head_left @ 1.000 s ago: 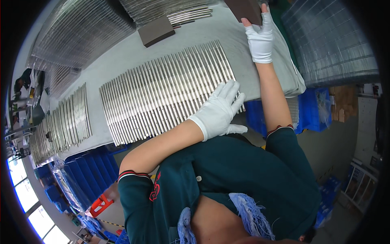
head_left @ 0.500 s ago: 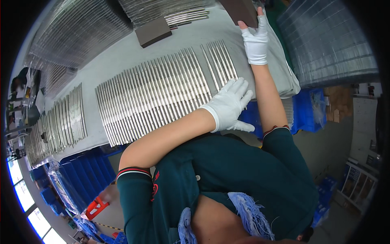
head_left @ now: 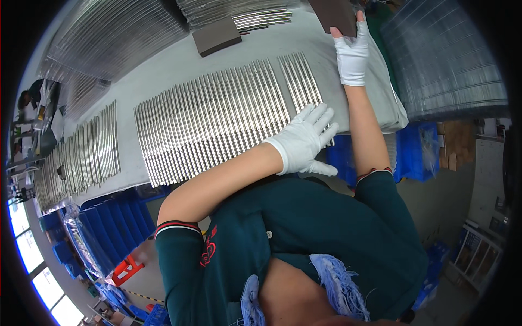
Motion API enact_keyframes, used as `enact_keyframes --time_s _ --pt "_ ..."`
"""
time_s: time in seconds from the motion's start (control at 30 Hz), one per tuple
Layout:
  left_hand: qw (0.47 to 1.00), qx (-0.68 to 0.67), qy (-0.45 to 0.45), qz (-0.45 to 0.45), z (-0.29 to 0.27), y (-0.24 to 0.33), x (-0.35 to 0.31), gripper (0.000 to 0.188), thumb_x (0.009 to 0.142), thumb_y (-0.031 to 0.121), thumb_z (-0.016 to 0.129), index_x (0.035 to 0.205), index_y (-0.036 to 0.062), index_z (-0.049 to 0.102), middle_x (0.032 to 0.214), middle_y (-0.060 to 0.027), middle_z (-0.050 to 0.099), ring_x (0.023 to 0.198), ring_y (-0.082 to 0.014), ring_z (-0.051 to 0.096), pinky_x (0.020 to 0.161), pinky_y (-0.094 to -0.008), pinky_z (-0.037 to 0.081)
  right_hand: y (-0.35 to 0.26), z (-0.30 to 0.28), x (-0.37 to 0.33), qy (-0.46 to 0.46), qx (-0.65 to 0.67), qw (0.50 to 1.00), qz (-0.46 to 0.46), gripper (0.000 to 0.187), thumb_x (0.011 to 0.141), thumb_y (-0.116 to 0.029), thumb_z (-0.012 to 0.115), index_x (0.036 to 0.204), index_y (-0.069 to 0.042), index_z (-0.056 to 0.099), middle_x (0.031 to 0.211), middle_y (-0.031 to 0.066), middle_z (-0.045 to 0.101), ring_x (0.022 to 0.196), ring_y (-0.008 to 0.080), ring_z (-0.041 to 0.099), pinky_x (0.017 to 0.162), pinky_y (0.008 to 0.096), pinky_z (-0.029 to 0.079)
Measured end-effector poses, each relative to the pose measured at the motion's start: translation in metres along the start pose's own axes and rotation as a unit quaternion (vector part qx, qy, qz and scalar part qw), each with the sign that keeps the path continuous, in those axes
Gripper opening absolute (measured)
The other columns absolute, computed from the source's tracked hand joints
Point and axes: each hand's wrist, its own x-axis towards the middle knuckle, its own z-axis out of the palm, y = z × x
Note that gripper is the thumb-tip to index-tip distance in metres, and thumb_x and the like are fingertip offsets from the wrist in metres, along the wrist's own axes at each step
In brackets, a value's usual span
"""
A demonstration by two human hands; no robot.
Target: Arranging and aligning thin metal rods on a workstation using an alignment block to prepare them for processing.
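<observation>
My left hand (head_left: 304,140), in a white glove, lies palm down with fingers stretched over the near ends of a small set of slim metal rods (head_left: 300,80). Its thumb points away to the right. Left of that set, a wide row of similar silver rods (head_left: 212,117) lies side by side on the pale cloth, with a narrow gap between the two. My right hand (head_left: 352,61), in a white glove with bare thumb and fingertip showing, grips the near end of a dark brown block (head_left: 333,16) at the far right. The block's far end is cut off by the picture edge.
Another brown block (head_left: 217,38) lies at the back beside more rods (head_left: 263,19). Plastic-wrapped stacks (head_left: 114,43) stand at the far left, and wrapped trays (head_left: 446,65) at the right. A further rod row (head_left: 87,149) lies left. Blue bins (head_left: 416,149) sit below the table edge (head_left: 399,122).
In the small set, the leftmost rod, which stood slightly apart and slanted, now lies close against the others. The view has shifted a little; both hands keep nearly the same pose.
</observation>
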Motion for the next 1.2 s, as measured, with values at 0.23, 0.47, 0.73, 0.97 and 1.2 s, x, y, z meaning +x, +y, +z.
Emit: enact_keyframes --time_s 0.23,0.47,0.73,0.97,1.2 --pt "0.993 -0.090 0.063 0.038 -0.011 0.009 0.008 0.090 0.084 0.066 0.057 0.143 -0.0012 0.041 0.144 -0.0301 0.038 0.137 -0.0486 0.033 0.116 -0.0543 0.023 0.010 -0.005 0.002 0.019 -0.008 1.000 0.010 0.077 0.087 -0.006 0.074 0.152 -0.013 0.034 0.128 0.0096 0.059 0.109 0.0166 0.059 0.096 0.0286 0.047" --pt "0.990 0.073 -0.031 -0.114 -0.046 0.005 -0.071 0.089 0.083 0.066 0.058 0.143 0.0031 0.042 0.145 -0.0281 0.040 0.140 -0.0431 0.033 0.116 -0.0558 0.021 0.008 -0.004 0.002 0.012 0.026 0.999 0.030 0.077 0.088 -0.006 0.074 0.152 -0.013 0.034 0.128 0.0092 0.059 0.110 0.0164 0.059 0.097 0.0291 0.046" --pt "0.992 0.069 -0.039 -0.098 -0.026 -0.002 -0.066 0.089 0.083 0.065 0.059 0.143 0.0028 0.042 0.146 -0.0293 0.039 0.139 -0.0448 0.034 0.116 -0.0537 0.023 0.009 -0.002 0.001 0.015 0.007 1.000 0.023 0.075 0.088 -0.007 0.074 0.152 -0.012 0.034 0.127 0.0095 0.060 0.110 0.0162 0.059 0.097 0.0291 0.046" --pt "0.998 0.008 -0.003 -0.057 -0.010 -0.002 -0.022 0.089 0.084 0.066 0.057 0.144 0.0025 0.041 0.145 -0.0306 0.039 0.139 -0.0471 0.032 0.116 -0.0526 0.025 0.017 -0.004 0.000 0.007 0.000 1.000 0.015 0.076 0.088 -0.006 0.074 0.152 -0.012 0.034 0.128 0.0094 0.059 0.111 0.0162 0.058 0.097 0.0289 0.046" --pt "0.997 0.042 -0.022 -0.063 -0.016 -0.001 -0.036 0.087 0.084 0.067 0.054 0.144 0.0040 0.043 0.146 -0.0263 0.041 0.141 -0.0394 0.033 0.116 -0.0552 0.022 0.018 -0.004 0.002 0.005 0.018 1.000 0.019 0.077 0.087 -0.005 0.074 0.152 -0.013 0.034 0.131 0.0092 0.057 0.113 0.0168 0.058 0.098 0.0294 0.046"
